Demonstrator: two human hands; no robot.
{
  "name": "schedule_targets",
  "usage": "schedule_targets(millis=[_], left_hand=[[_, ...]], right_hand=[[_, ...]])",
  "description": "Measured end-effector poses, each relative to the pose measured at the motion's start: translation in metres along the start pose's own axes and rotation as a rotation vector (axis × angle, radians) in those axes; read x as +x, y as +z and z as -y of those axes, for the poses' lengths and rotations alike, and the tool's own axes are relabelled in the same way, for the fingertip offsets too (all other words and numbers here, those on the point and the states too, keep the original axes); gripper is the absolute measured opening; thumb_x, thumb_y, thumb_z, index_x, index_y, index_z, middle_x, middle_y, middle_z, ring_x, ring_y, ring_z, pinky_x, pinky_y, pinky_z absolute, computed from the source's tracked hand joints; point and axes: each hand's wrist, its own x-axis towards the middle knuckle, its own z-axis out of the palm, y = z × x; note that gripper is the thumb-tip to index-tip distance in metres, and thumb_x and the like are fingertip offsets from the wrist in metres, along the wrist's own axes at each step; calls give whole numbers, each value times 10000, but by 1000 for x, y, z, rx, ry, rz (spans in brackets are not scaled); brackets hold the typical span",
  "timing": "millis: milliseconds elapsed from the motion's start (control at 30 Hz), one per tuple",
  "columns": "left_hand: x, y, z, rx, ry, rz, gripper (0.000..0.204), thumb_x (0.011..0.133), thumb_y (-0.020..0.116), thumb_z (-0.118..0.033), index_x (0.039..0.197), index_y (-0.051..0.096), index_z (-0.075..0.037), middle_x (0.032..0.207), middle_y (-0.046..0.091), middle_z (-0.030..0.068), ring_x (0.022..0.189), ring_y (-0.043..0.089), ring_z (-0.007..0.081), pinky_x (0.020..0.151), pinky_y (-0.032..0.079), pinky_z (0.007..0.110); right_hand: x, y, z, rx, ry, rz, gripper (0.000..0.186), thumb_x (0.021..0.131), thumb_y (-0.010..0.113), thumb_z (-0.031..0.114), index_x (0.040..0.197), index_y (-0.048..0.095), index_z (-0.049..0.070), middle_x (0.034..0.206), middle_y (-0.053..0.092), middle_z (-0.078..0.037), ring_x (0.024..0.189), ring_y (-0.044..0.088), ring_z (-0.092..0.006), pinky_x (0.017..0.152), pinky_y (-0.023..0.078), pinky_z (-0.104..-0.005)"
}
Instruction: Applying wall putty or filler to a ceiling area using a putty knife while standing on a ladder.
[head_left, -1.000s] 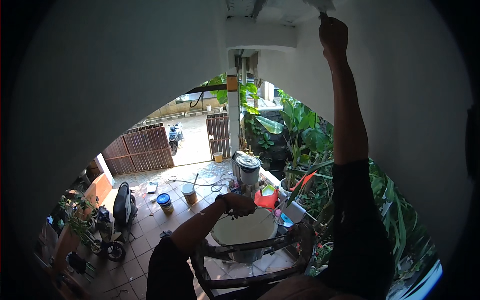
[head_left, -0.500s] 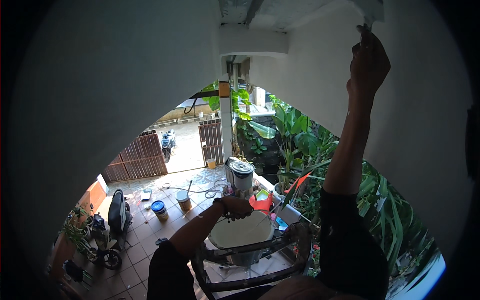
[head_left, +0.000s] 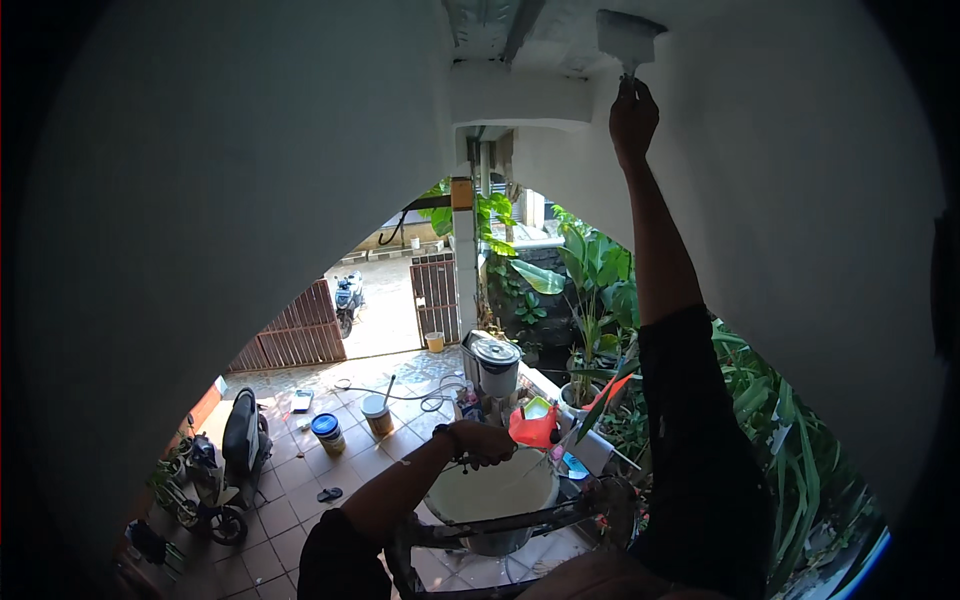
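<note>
High at the upper right, my right hand (head_left: 634, 115) is closed round the handle of a wide putty knife (head_left: 628, 38). Its broad grey blade lies up by the white wall, close under the ceiling; whether it touches is hard to tell. Lower down, my left hand (head_left: 485, 444) is closed over the far rim of a large bucket (head_left: 490, 495) with pale, creamy contents. What those fingers grip is hidden. Just in front of me, the dark, paint-marked top of a ladder-like frame (head_left: 500, 525) crosses the near side of the bucket.
White walls (head_left: 800, 180) rise on both sides. Below, the tiled floor (head_left: 290, 500) holds a blue-lidded tub (head_left: 327, 432), another pail (head_left: 376, 413), a parked scooter (head_left: 240, 450) and a sandal (head_left: 329, 495). A red bag (head_left: 535, 428) lies beyond the bucket. Leafy plants (head_left: 760, 400) crowd the right.
My right hand and the putty knife have moved left and a little lower in view, showing the whole blade. My left hand stays by the bucket. The view has shifted slightly.
</note>
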Motion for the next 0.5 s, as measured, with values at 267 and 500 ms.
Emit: schedule_targets(millis=[267,500], left_hand=[[-4,4,-2,0,31,-28,146,889,458,-197,848,515,-69,596,454,-35,469,459,65,353,380,237],[-10,11,-14,-15,-54,-102,153,888,441,-201,878,529,-76,615,458,-32,506,478,75,391,424,245]], right_hand=[[-30,58,-58,-230,189,138,290,877,477,294,961,635,67,878,653,-195,827,616,-408,722,496,-475],[-39,78,-90,-334,181,270,320,884,442,325,937,627,69,915,645,-197,844,611,-413,755,496,-496]])
